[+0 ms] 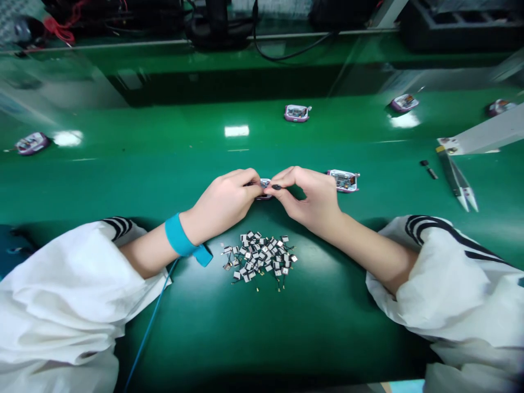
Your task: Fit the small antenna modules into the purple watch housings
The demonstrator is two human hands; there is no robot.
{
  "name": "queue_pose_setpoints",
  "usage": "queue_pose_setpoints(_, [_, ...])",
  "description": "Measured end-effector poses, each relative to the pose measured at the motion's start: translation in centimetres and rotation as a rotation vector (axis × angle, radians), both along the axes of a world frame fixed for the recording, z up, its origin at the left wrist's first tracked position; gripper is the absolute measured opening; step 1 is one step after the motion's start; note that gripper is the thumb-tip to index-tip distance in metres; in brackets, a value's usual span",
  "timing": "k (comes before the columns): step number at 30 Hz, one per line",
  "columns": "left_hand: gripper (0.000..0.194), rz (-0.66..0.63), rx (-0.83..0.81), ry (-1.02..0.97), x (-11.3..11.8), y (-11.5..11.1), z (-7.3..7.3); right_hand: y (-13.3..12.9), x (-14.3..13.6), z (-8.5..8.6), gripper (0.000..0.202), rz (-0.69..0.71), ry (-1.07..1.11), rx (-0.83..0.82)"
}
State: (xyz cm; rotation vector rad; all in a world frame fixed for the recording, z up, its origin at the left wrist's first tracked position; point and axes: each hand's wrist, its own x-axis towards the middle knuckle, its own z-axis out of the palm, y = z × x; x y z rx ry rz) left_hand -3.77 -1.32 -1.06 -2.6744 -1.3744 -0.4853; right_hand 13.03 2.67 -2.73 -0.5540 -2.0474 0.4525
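Note:
Both hands meet at a small open device (264,189) with a pale rim and a circuit inside, mostly covered by fingers. My left hand (229,202) wears a teal wrist strap and has its fingers closed around the device's left side. Between the thumb and fingertips of my right hand (307,196) is a small black part (277,187), held at the device's right edge. Nearer the body, a pile of small square parts with short black leads (262,255) lies on the green surface. Just beyond my right hand sits another open device (344,180).
More open devices lie at the far left (33,143), the back middle (297,113) and the back right (404,102). Tweezers (456,177) and a small black part (429,170) lie at right, near a white bar (487,131). A blue cord (150,322) trails from the strap.

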Motion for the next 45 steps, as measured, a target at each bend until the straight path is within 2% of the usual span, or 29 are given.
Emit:
queue_pose_setpoints(2, [0.024, 0.019, -0.056, -0.04, 0.1, -0.2, 0.3, 0.2, 0.2, 0.1, 0.012, -0.003, 0.08, -0.082])
queue_pose_setpoints(5, [0.025, 0.109, -0.228, -0.151, 0.4, -0.9, 1.3, 0.7, 1.1, 0.5, 0.01, -0.037, 0.212, -0.202])
queue_pose_setpoints(7, [0.037, 0.165, -0.358, -0.28, 0.3, -1.2, 2.0, 1.1, 1.8, 0.9, 0.006, -0.093, 0.088, -0.188])
queue_pose_setpoints(10, [0.048, 0.165, -0.469, -0.403, -0.4, -1.1, 2.8, 1.3, 2.4, 1.6, 0.005, -0.103, -0.255, -0.101])
queue_pose_setpoints(14, [0.073, 0.018, -0.508, -0.317, -1.6, 0.1, 2.4, 0.6, 2.0, 1.9, 0.01, -0.031, -0.449, -0.027])
queue_pose_setpoints(16, [0.076, -0.048, -0.526, -0.306, -1.7, 0.7, 1.7, 0.2, 1.8, 1.8, 0.014, -0.036, -0.527, 0.018])
queue_pose_setpoints(21, [0.065, -0.062, -0.473, -0.438, -1.0, 0.9, 0.5, -0.8, 1.4, 1.7, 0.023, -0.142, -0.68, 0.187])
queue_pose_setpoints(26, [0.06, -0.01, -0.379, -0.553, -0.6, 0.2, 0.3, -1.2, 1.1, 2.1, 0.02, -0.197, -0.737, 0.319])
queue_pose_setpoints(35, [0.051, 0.006, -0.239, -0.497, -0.2, -0.4, 0.4, -1.3, 0.9, 2.4, 0.013, -0.234, -0.727, 0.292])
queue_pose_setpoints(39, [0.053, -0.004, -0.267, -0.52, -0.2, -0.3, 0.3, -1.3, 0.9, 2.3, 0.01, -0.226, -0.709, 0.303])
queue_pose_setpoints(45, [0.058, -0.056, -0.292, -0.58, 0.0, -0.3, 0.1, -1.0, 1.2, 1.7, 0.017, -0.234, -0.626, 0.409])
